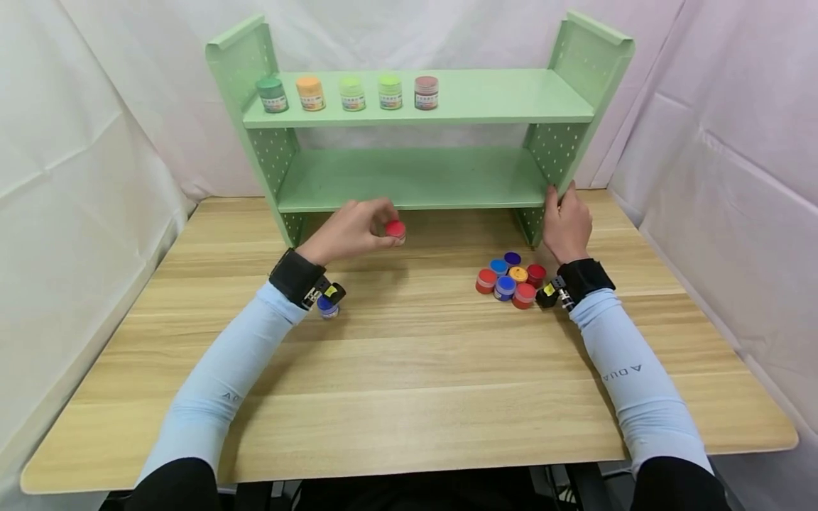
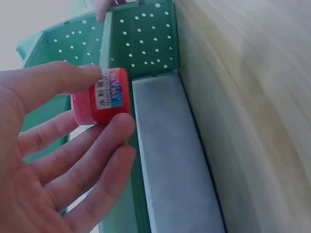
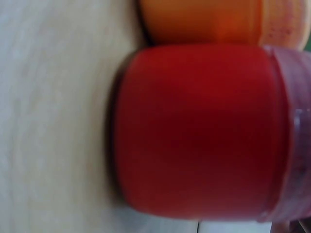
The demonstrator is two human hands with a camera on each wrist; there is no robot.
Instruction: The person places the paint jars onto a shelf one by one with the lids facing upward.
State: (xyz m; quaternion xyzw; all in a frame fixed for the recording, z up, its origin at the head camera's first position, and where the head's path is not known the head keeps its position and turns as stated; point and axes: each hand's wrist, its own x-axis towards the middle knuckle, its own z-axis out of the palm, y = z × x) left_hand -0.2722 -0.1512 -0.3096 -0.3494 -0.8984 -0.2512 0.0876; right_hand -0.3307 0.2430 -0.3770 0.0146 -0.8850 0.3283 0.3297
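- Before the lower shelf, just above the table, a red jar is held by the left hand.
- It is pinched between thumb and fingertips; the remaining fingers are spread loosely beneath the grip.
- The jar's long axis, from lid to base, is kept close to upright; the lid is pointed up and the base down toward the tabletop. Its label is turned to the left wrist camera.
- By the right hand, the front edge of the right side panel is gripped between thumb and fingers.
- Near that wrist, a cluster of seven jars in reds, blues and orange is set upright on the table; a red one fills most of the right wrist view.
- Just beside the left wrist, a blue jar is partly hidden by the wrist camera.
- On the upper shelf, five jars are lined up upright, from the left end to about the middle.
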